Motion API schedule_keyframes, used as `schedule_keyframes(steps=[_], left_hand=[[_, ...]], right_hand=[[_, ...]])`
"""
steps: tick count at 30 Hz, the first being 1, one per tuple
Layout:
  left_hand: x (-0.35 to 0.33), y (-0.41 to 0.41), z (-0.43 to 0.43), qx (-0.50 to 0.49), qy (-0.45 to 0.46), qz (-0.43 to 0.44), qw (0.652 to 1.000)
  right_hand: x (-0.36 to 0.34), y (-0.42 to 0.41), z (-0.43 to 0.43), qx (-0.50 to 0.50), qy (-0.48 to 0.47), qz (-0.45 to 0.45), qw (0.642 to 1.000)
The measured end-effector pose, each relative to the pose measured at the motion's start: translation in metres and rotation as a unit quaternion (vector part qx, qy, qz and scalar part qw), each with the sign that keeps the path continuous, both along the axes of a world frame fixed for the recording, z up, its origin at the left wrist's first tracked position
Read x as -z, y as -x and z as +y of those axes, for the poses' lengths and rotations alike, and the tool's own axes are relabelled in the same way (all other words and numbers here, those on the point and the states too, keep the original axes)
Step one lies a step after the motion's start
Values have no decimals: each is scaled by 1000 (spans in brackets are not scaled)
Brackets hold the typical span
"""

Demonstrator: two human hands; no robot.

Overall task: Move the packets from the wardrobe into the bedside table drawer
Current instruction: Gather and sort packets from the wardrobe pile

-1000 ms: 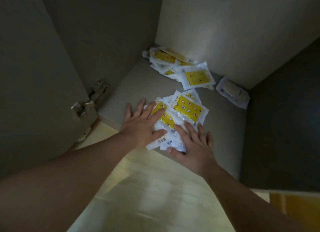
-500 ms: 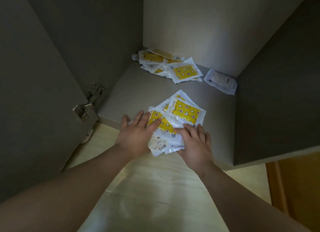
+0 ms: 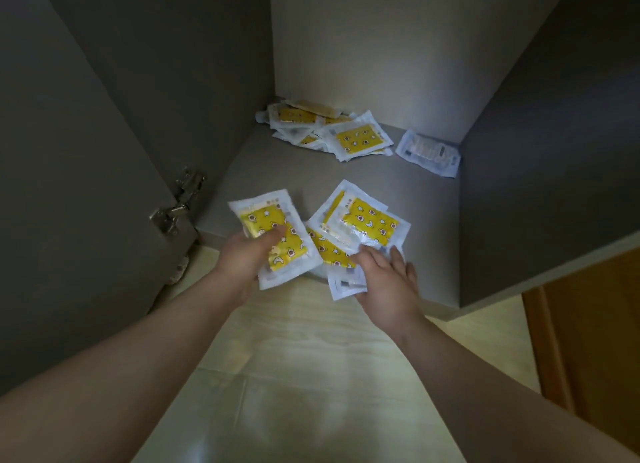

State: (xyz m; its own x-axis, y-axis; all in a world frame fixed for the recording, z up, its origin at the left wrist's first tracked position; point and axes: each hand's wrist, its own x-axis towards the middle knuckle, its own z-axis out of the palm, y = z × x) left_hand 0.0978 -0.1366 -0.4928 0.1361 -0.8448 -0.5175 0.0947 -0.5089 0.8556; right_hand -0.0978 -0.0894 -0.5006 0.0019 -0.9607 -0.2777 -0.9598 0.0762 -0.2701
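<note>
At the front edge of the grey wardrobe shelf [image 3: 419, 199], my left hand [image 3: 247, 254] holds a yellow-patterned packet [image 3: 273, 234], thumb on top, lifted off the shelf. My right hand [image 3: 384, 275] grips a fanned bunch of several packets [image 3: 360, 227] just to the right, fingers over their lower edges. A second pile of packets [image 3: 332, 130] lies in the back corner of the shelf. The bedside table drawer is out of view.
A clear, pale packet [image 3: 427, 152] lies alone at the back right of the shelf. The open wardrobe door [image 3: 69, 192] with its metal hinge [image 3: 180, 203] stands at the left. Light wooden floor [image 3: 304, 376] lies below; an orange-brown panel [image 3: 588, 341] is at right.
Both hands pulled the near pile to the shelf's front edge and picked it up; the left hand has separated one packet to the left, the right hand has gathered the others.
</note>
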Motion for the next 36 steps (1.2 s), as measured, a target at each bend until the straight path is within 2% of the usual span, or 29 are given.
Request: schedule_keyframes(steps=[3, 5, 8, 11, 14, 17, 19, 26, 30, 36], left_hand=[[1, 5, 3, 5, -97, 100, 990], [2, 12, 8, 6, -125, 119, 985], [5, 18, 12, -34, -103, 69, 992], [4, 18, 11, -62, -83, 8, 995], [4, 14, 10, -61, -50, -20, 997], [3, 10, 9, -54, -28, -38, 997], [3, 9, 8, -50, -30, -33, 998], [1, 9, -16, -43, -49, 6, 998], [2, 13, -34, -59, -64, 21, 996], [10, 15, -59, -77, -39, -25, 996]], right_hand=[[0, 1, 3, -40, 5, -16, 999], [0, 0, 5, -72, 8, -38, 997], [-3, -4, 7, -90, 14, -94, 991], [-8, -6, 5, -41, 20, -142, 989], [-2, -7, 3, -25, 22, -91, 995], [1, -13, -1, -43, -42, -24, 998], [0, -19, -7, -35, -59, -22, 997], [-5, -41, -47, -58, -19, 14, 998], [-11, -42, -73, -40, -15, -15, 999], [-9, -38, -102, -61, 0, 30, 998]])
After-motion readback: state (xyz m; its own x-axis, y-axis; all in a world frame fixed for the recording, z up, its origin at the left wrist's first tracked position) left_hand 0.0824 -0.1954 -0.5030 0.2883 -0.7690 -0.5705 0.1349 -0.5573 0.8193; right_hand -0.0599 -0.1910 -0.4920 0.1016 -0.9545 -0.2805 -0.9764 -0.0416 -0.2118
